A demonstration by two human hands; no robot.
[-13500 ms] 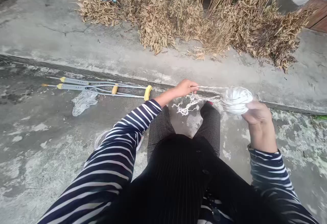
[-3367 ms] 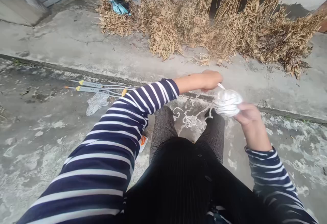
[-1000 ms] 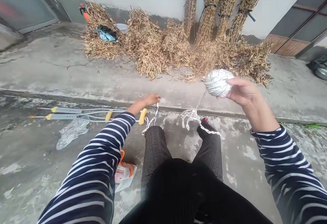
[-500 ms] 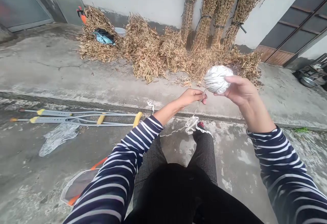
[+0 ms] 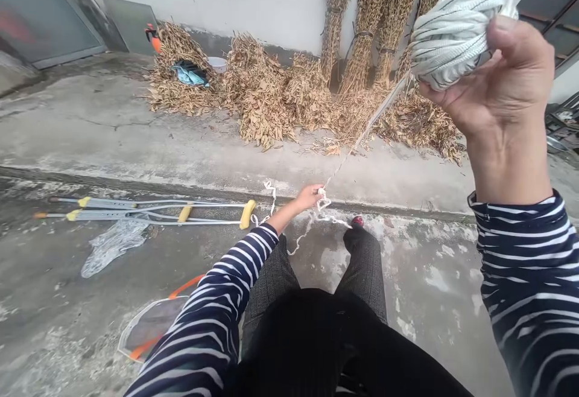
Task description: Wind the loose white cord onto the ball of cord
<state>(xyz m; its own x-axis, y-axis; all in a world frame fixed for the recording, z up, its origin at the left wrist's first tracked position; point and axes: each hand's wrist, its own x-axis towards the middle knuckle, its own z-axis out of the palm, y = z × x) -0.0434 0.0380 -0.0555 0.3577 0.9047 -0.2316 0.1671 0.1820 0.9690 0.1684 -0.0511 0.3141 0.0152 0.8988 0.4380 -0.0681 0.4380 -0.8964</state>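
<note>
High on the right, my right hand (image 5: 502, 83) is closed around a ball of white cord (image 5: 456, 38) with thin dark flecks. A strand of the cord (image 5: 373, 120) runs taut from the ball down to the left. Its lower end meets my left hand (image 5: 311, 196), which pinches the cord above my knees. Below those fingers dangles a loose tangle of the same cord (image 5: 323, 202). More slack cord trails down between my legs and onto the step edge left of my left hand.
Crutches (image 5: 181, 213) with yellow pads lie at left beside a crumpled clear plastic sheet (image 5: 115, 243). An orange-trimmed mesh item (image 5: 158, 324) is near my left arm. Heaps of dried plants (image 5: 265, 95) and upright tied bundles (image 5: 362, 35) line the wall. A low concrete step (image 5: 203, 152) crosses ahead.
My right hand has raised the ball up and to the right, closer to the camera. My left hand has moved down and left, and the strand between them has lengthened.
</note>
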